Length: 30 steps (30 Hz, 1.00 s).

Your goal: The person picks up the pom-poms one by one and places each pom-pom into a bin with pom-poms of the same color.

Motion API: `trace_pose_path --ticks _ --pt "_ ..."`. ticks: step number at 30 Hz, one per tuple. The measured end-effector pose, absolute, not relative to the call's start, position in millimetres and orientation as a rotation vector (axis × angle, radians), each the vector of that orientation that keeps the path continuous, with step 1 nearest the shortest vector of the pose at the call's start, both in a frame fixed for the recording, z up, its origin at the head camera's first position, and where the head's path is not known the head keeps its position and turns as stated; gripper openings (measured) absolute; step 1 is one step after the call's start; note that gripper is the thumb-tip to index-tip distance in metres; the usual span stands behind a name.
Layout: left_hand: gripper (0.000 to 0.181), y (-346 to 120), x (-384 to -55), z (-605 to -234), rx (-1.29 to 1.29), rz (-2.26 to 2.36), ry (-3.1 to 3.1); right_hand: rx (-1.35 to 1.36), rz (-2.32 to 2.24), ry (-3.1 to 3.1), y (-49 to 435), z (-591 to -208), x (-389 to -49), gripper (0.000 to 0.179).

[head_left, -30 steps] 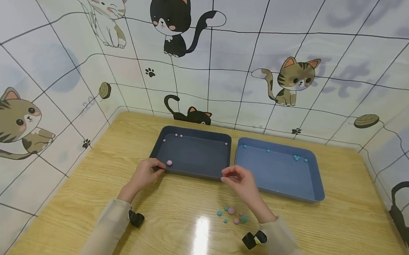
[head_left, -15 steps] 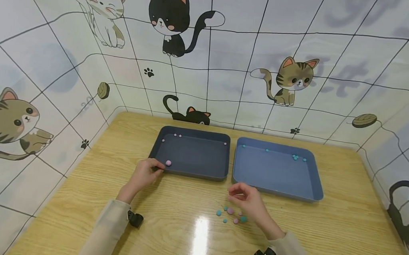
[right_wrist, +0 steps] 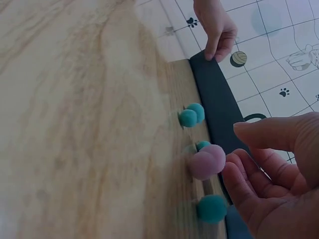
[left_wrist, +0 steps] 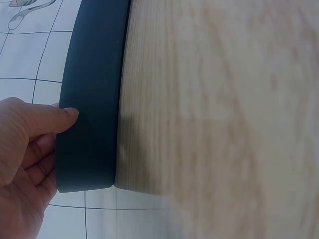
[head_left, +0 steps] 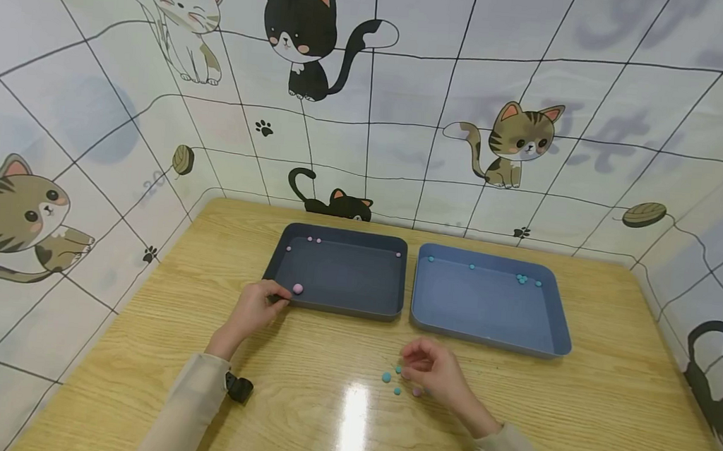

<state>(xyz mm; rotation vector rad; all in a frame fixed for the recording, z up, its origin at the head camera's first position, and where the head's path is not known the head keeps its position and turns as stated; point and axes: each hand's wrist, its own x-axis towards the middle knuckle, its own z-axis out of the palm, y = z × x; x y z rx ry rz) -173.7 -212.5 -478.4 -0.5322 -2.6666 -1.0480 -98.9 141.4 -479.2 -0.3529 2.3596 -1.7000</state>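
My left hand (head_left: 255,311) grips the front left corner of a dark grey tray (head_left: 345,274); the left wrist view shows the thumb (left_wrist: 71,112) flat against its outer wall. A larger pink pom-pom (head_left: 298,289) lies inside, near those fingers. Over a loose group of pink and teal pom-poms on the table, my right hand (head_left: 436,369) hangs with thumb and forefinger apart. In the right wrist view, its fingertips are right beside two pink pom-poms (right_wrist: 201,166), with a teal pom-pom (right_wrist: 212,208) close by. In the head view the hand hides part of the group.
A blue tray (head_left: 489,303) stands to the right of the dark one, with several small teal pom-poms (head_left: 521,278) along its back. Small pink pom-poms (head_left: 313,239) lie along the dark tray's back. Cat-patterned walls (head_left: 405,151) border the wooden table (head_left: 296,404).
My right hand has come from the dark tray's front right corner back towards me, down to the loose pom-poms. The left hand keeps its hold on the tray.
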Motion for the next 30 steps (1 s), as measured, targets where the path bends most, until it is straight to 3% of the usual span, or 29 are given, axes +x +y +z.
trace_pose_path --ticks 30 --pt "0.011 -213.4 -174.0 -478.3 -0.541 -1.067 -2.662 -0.33 -1.676 2.369 139.1 -481.3 -99.4 0.019"
